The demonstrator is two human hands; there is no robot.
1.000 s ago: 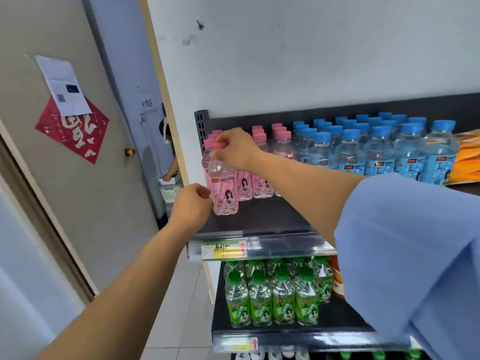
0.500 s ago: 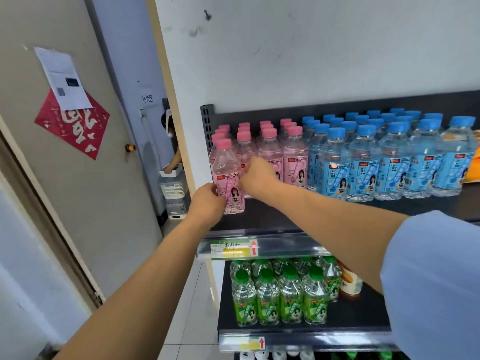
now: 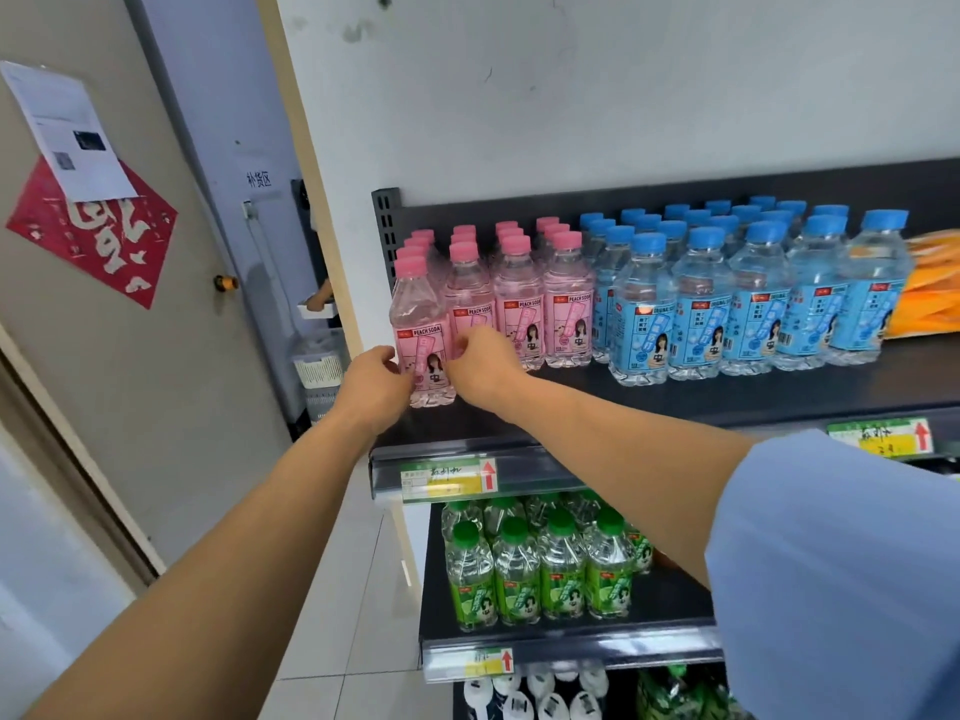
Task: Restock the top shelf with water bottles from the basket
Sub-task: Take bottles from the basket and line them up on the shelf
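A pink-capped peach soda bottle (image 3: 420, 309) stands upright at the front left corner of the black top shelf (image 3: 727, 402), ahead of the other pink bottles (image 3: 519, 298). My left hand (image 3: 375, 380) holds its lower left side with curled fingers. From the right, my right hand (image 3: 480, 363) pinches the same bottle at label height. Rows of blue-capped water bottles (image 3: 701, 309) fill the shelf to the right of the pink ones. No basket of bottles shows under my arms.
Orange packets (image 3: 930, 298) lie at the shelf's far right. Green-capped bottles (image 3: 540, 574) stand on the shelf below. A white wall panel (image 3: 332, 283) borders the shelf's left end, with a white slatted bin (image 3: 319, 366) behind it. A door (image 3: 130, 356) is on the left.
My right hand has dropped from the pink bottle's cap to its lower body. The bottle now stands on the shelf, and my left hand has closed in on its left side.
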